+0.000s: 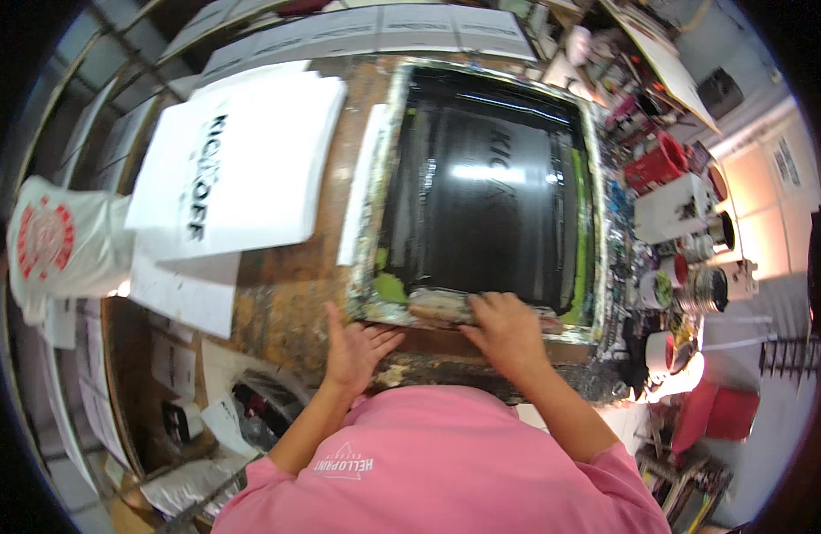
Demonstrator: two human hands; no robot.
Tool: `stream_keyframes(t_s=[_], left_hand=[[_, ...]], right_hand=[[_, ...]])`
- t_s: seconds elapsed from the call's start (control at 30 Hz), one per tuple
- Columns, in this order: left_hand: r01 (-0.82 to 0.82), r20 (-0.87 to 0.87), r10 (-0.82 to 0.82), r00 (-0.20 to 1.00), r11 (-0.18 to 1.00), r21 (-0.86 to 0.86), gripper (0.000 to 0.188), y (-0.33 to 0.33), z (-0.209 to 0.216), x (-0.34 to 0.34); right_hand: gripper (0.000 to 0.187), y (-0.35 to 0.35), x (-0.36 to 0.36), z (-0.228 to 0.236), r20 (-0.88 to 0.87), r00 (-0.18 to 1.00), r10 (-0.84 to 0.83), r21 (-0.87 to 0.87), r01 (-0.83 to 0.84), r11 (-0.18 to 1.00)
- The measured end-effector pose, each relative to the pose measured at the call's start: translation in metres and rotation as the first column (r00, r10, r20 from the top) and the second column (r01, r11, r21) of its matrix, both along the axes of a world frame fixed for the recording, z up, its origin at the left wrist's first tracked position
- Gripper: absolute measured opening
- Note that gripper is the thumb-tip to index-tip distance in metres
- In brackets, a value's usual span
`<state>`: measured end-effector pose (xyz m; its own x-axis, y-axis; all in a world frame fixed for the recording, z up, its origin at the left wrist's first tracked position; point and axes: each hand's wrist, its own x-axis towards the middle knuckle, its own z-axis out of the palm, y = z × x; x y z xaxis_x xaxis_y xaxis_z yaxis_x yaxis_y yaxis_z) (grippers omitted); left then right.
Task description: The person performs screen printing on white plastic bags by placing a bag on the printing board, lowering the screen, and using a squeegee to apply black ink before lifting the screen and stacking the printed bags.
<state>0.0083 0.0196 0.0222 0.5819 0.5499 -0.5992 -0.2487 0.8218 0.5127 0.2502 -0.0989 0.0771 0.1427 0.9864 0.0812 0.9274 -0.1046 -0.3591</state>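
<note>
Fingers of the right hand pinch the squeegee, probably stiff and ink-slick, best held along its handle; the left hand's are loosely spread.

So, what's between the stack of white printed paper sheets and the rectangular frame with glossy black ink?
In the head view: stained brown tabletop, then a narrow, flat white strip beside the frame.
</note>
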Motion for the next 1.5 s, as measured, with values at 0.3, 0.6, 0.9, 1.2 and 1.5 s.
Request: stream_keyframes(t_s=[0.3,0.6,0.9,1.2,1.5], left_hand=[[-0.059,-0.063,0.063,0.996,0.995,0.075,0.111,-0.013,-0.021,-0.011],[-0.053,0.196,0.027,0.980,0.990,0.129,0.116,-0.008,-0.040,-0.022],[-0.009,0.451,-0.088,0.888,0.978,0.209,0.104,-0.004,-0.058,-0.036],[0.009,0.532,-0.146,0.834,0.968,0.251,0.108,-0.001,-0.060,-0.031],[-0.092,0.680,-0.324,0.658,0.862,0.499,0.119,0.019,0.059,-0.002]], right_hand=[[0.038,0.123,0.104,-0.042,0.185,0.982,-0.029,0.170,-0.003,0.985],[0.048,0.286,0.261,-0.020,0.279,0.960,0.034,0.021,-0.042,0.999],[0.039,0.247,0.223,-0.042,0.360,0.929,-0.084,0.263,-0.014,0.965],[0.038,0.037,0.041,0.011,0.252,0.967,-0.027,0.003,0.028,1.000],[0.031,0.022,0.017,0.135,0.352,0.919,-0.178,0.442,0.004,0.897]])
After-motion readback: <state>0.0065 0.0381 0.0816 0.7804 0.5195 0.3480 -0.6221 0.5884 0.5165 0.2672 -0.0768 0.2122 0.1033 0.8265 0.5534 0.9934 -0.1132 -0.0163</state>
